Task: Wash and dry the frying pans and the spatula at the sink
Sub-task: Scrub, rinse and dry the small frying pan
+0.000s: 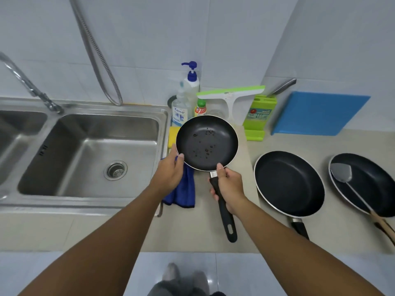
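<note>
A small black frying pan [206, 142] with dark specks inside is held above the counter, just right of the sink [89, 150]. My right hand [229, 186] grips its black handle. My left hand [170, 174] grips the pan's left rim together with a blue cloth [184, 189] that hangs below. A second, larger pan [288, 183] lies on the counter to the right. A third pan [374, 184] at the far right carries the grey spatula [342, 173] with a wooden handle.
A faucet [32, 86] and hose stand behind the steel sink. Soap bottles [191, 88], a yellow sponge [173, 135], a green squeegee [230, 92], a green knife block [259, 116] and a blue cutting board [318, 113] line the back wall.
</note>
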Available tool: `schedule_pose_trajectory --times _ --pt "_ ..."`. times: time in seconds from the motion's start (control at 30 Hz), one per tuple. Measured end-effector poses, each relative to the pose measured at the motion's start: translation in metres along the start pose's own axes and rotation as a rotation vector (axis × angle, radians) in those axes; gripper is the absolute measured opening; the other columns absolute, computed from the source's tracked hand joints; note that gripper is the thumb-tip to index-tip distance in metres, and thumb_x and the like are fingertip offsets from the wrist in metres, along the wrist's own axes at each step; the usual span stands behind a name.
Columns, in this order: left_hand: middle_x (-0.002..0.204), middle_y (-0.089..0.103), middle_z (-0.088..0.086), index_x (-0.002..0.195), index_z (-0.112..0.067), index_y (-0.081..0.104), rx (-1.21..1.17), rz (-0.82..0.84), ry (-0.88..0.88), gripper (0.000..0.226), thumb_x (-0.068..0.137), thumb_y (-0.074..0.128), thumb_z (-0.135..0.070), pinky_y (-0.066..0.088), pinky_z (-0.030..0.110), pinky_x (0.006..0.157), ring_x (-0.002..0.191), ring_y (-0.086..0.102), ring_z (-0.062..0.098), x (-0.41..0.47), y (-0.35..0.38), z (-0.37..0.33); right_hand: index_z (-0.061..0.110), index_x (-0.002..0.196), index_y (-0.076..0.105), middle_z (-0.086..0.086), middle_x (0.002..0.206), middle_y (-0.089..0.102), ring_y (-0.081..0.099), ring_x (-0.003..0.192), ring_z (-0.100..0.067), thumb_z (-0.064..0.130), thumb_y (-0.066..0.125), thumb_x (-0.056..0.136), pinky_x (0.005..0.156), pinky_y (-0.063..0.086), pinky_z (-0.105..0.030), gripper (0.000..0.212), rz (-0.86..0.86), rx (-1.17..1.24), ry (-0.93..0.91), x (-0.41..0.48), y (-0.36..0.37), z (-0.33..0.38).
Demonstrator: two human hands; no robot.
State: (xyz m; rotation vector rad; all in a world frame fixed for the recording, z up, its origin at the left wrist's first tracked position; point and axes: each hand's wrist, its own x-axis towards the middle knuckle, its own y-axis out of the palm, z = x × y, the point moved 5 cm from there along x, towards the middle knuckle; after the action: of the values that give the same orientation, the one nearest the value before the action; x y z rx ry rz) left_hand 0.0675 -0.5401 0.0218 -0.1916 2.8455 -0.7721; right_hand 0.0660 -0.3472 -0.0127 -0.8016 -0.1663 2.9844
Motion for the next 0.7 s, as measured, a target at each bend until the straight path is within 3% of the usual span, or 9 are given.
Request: schedule_pose_trajectory --times 0.07,0.17,0.3,0.4,0.47,0.63,0.7 --pt "0.100 0.062 0.004 0.161 -0.029 0.027 0.027 -0.014 0.001 0.058 0.108 0.046 -0.017 0.046 0.021 0.070 0.078 0.056 0.004 0.000 -0.016 0.012 0.004 0.087 0.056 -0.030 0.090 0.069 0.053 0.046 -0.026 0.038 0.048 0.106 0.038 0.037 -0.026 0.040 0.018 -0.012 -0.003 -0.006 0.017 0.002" --pt "0.113 0.065 0.002 0.159 -0.041 0.027 -0.020 -0.029 -0.010 0.069 0.102 0.051 -0.011 0.046 0.023 0.078 0.091 0.060 0.014 0.002 -0.046 0.036 0.005 0.089 0.059 -0.020 0.083 0.073 0.052 0.046 -0.024 0.038 0.046 0.107 0.040 0.037 -0.028 0.039 0.064 -0.020 0.004 -0.012 0.051 0.007" --pt "0.121 0.065 0.002 0.159 -0.040 0.028 -0.003 -0.068 -0.033 0.066 0.103 0.050 -0.011 0.043 0.027 0.080 0.087 0.065 0.022 0.008 -0.096 0.064 0.003 0.098 0.060 -0.020 0.086 0.072 0.053 0.048 -0.024 0.037 0.045 0.107 0.041 0.039 -0.029 0.039 0.102 -0.037 0.000 -0.017 0.110 0.014" --pt "0.117 0.069 0.012 0.158 -0.041 0.029 0.020 -0.085 -0.068 0.065 0.101 0.051 -0.019 0.046 0.031 0.080 0.091 0.066 0.031 0.017 -0.142 0.096 -0.005 0.097 0.060 -0.018 0.070 0.067 0.050 0.040 -0.021 0.037 0.046 0.107 0.039 0.038 -0.028 0.045 0.102 -0.086 -0.031 -0.022 0.164 0.024" --pt "0.121 0.071 0.012 0.157 -0.044 0.029 -0.009 -0.078 -0.091 0.066 0.097 0.051 -0.030 0.053 0.038 0.094 0.102 0.067 0.031 0.025 -0.177 0.119 -0.004 0.098 0.061 -0.015 0.072 0.068 0.050 0.037 -0.018 0.036 0.046 0.107 0.038 0.037 -0.026 0.044 0.097 -0.088 -0.029 -0.026 0.202 0.027" --pt "0.158 0.047 0.006 0.161 -0.014 0.030 -0.021 -0.083 -0.176 0.064 0.103 0.056 -0.017 0.035 0.031 0.117 0.147 0.044 0.023 0.053 -0.266 0.173 0.003 0.099 0.060 -0.017 0.089 0.074 0.052 0.043 -0.022 0.038 0.047 0.107 0.038 0.036 -0.026 0.038 0.088 -0.014 0.005 -0.027 0.286 0.020" --pt "0.161 0.042 0.008 0.159 -0.009 0.034 0.047 -0.128 -0.202 0.061 0.103 0.056 -0.017 0.030 0.035 0.123 0.149 0.040 0.025 0.071 -0.308 0.191 0.004 0.097 0.060 -0.022 0.092 0.073 0.052 0.044 -0.023 0.039 0.048 0.106 0.040 0.035 -0.026 0.038 0.089 -0.003 0.028 -0.030 0.315 0.015"
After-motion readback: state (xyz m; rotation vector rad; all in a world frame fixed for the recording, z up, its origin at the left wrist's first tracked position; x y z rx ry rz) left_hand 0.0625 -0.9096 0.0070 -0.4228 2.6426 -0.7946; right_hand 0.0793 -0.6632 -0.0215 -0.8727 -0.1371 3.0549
